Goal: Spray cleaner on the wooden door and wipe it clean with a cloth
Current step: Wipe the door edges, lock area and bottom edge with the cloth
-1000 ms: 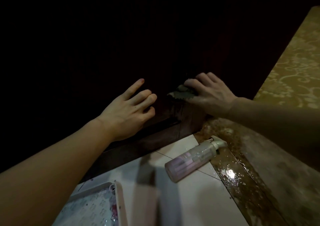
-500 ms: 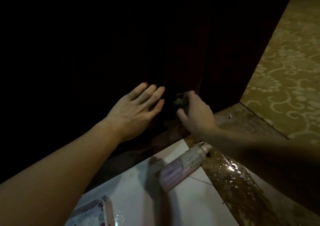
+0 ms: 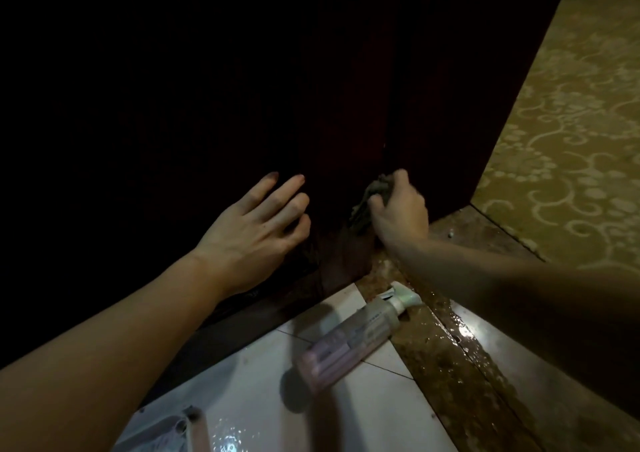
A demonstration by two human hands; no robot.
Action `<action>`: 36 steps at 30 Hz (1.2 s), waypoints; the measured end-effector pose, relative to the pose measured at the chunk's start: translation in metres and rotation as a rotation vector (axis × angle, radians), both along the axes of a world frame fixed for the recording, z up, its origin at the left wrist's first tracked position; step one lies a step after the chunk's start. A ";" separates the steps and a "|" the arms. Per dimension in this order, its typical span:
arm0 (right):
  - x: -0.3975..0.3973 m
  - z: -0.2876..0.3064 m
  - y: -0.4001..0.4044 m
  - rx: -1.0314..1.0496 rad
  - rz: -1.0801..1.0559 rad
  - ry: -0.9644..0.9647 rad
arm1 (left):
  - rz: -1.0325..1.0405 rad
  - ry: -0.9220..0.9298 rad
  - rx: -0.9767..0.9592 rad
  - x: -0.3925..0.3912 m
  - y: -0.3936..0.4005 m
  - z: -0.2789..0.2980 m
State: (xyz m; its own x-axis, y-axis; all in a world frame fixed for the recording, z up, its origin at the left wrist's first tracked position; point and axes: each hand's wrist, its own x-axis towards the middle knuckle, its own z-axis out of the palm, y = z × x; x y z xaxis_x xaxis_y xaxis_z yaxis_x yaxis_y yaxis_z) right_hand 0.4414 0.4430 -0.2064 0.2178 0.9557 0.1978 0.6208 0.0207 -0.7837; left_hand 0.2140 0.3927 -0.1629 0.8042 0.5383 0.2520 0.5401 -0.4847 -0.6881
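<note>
Over the last second the right hand (image 3: 398, 209) has drawn in from the right, where it lay flatter on the wood, and turned so that it now bunches the crumpled grey-green cloth (image 3: 369, 202) in closed fingers against the low right-hand edge of the dark reddish-brown wooden door (image 3: 346, 140), just above the floor. The left hand (image 3: 256, 230) has stayed put, holding nothing, fingers loosely spread and pressed flat on the door face to the left of the cloth, seemingly steadying the panel. The clear plastic pump bottle of cleaner with its pale green head (image 3: 356, 337) lies on its side on the white floor tiles (image 3: 374, 413), nearer than both hands, its nozzle reaching the wet brown stone threshold (image 3: 446, 365). With the bottle set down and the cloth working the edge, spraying looks finished here and wiping seems under way; the door's upper part is too dark to judge.
</note>
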 end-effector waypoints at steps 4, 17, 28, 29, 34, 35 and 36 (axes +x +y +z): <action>-0.004 0.036 0.005 0.337 -0.034 0.052 | -0.003 0.003 0.011 0.001 0.000 0.000; -0.018 0.012 -0.008 0.078 -0.097 0.106 | 0.046 0.056 -0.048 -0.001 -0.011 0.004; -0.017 -0.027 -0.007 -0.143 -0.118 0.090 | 0.100 0.074 -0.052 -0.002 -0.020 -0.003; -0.015 -0.022 -0.008 -0.024 -0.120 0.069 | 0.101 0.067 -0.052 -0.003 -0.020 -0.005; -0.004 -0.028 -0.010 0.219 0.036 -0.120 | 0.122 0.009 -0.031 0.002 -0.021 -0.016; -0.004 -0.040 -0.011 0.147 0.042 -0.141 | 0.130 0.004 -0.025 0.003 -0.021 -0.017; -0.005 -0.051 -0.011 0.060 0.047 -0.152 | 0.137 0.004 -0.021 0.003 -0.022 -0.018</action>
